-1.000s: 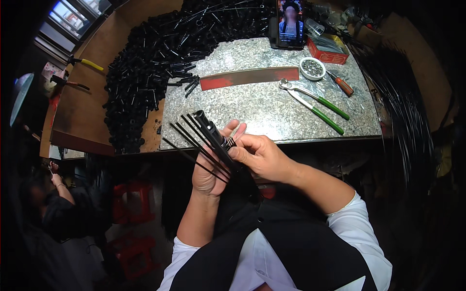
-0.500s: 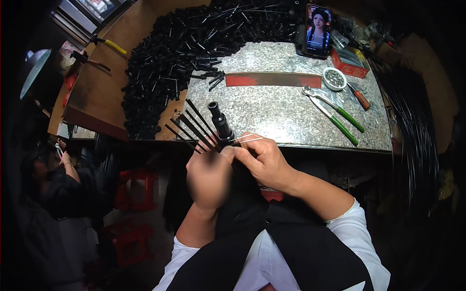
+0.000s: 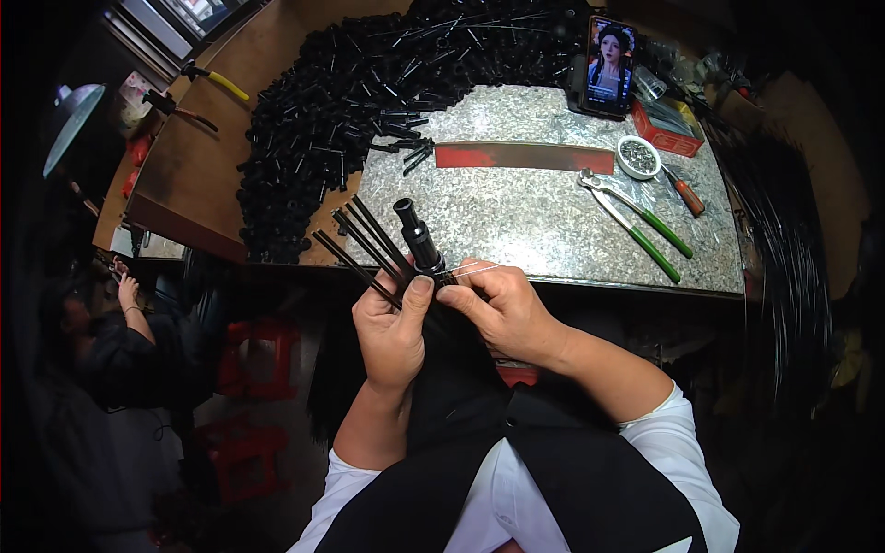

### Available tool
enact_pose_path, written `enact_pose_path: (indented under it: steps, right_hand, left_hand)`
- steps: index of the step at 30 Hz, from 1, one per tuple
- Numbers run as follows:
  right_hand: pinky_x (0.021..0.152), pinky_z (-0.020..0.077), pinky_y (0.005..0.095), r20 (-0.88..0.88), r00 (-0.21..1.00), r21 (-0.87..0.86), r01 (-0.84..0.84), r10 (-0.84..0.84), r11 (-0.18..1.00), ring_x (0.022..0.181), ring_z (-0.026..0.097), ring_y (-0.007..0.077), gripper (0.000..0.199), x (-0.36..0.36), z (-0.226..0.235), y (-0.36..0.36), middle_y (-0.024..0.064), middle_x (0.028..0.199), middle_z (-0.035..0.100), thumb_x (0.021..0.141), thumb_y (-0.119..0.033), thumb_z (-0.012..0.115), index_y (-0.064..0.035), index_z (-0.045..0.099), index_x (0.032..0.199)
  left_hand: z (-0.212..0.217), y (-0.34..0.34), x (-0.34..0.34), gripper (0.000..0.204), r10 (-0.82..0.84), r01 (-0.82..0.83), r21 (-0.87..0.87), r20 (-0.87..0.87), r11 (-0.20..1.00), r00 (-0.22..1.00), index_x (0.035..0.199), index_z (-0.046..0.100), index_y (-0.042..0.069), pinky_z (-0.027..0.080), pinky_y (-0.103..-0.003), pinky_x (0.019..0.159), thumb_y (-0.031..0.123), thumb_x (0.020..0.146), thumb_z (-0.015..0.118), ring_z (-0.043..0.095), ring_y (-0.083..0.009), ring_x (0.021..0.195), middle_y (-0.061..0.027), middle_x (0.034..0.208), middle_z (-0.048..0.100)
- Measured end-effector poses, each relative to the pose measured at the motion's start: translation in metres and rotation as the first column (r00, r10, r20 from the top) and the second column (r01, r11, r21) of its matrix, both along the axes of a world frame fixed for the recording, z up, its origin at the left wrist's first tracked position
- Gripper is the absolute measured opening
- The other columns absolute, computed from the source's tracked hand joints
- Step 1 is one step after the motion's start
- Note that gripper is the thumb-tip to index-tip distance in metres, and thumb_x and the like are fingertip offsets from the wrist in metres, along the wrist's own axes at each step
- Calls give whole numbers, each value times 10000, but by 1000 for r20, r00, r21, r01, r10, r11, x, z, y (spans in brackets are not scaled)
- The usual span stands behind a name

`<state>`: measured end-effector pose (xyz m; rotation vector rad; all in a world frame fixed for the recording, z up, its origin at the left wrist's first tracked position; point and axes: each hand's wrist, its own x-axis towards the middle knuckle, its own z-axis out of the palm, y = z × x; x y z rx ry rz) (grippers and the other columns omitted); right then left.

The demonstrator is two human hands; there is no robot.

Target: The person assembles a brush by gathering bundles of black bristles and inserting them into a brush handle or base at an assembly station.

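Hands (image 3: 391,339) have shifted, hiding the base of black tube (image 3: 419,243).

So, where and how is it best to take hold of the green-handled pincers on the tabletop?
Probably by both green handles, coming from the near right: the pincers lie flat, handles pointing that way and slightly apart, while the metal head sits close to the long strip.
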<state>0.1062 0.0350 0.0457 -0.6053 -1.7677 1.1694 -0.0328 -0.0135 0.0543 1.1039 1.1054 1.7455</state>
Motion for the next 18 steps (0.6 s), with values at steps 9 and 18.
enact_pose_path:
  steps: [9, 18]
  right_hand:
    - [414, 403, 245, 30, 987, -306, -139, 155, 942, 487, 520, 84, 287, 13, 6, -1, 40, 645, 478, 892, -145, 633, -1, 481, 695]
    - [405, 414, 236, -21, 975, -320, -216, 221, 922, 471, 551, 96, 286, 14, -2, 6, 37, 621, 505, 888, -181, 646, -2, 500, 720]
  left_hand:
    - [15, -3, -2, 204, -38, 30, -53, -160, 998, 986, 993, 632, -34, 485, -207, 697, -23, 803, 706, 584, -62, 739, -26, 873, 655]
    - [-1, 2, -15, 192, -110, 102, -60, -148, 993, 983, 1007, 634, -22, 461, -211, 714, 29, 833, 696, 573, -64, 776, -7, 869, 650]
